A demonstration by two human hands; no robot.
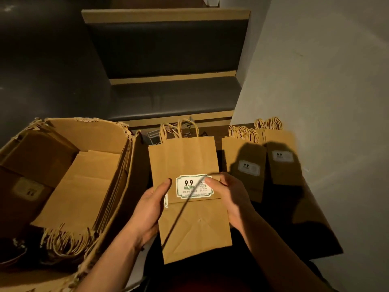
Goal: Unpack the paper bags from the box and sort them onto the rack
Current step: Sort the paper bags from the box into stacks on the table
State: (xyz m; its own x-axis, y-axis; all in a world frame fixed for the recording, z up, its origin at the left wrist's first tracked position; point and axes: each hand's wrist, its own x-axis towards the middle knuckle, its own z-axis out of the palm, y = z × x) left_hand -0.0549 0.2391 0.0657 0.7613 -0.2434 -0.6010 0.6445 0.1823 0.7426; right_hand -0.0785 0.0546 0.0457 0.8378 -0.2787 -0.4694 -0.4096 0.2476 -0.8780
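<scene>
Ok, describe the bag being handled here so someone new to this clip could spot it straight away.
Start at the big open cardboard box on the left; just right of it, in the middle, a flat brown paper bag is held up by the left hand and the right hand. Unlike the two shadowed stacks lying by the wall, its white 9.9 label is brightly lit.

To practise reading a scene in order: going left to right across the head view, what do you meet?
Cardboard box of flat bags → left hand → held paper bag → right hand → shadowed bag stack → far-right bag stack → wall.
</scene>
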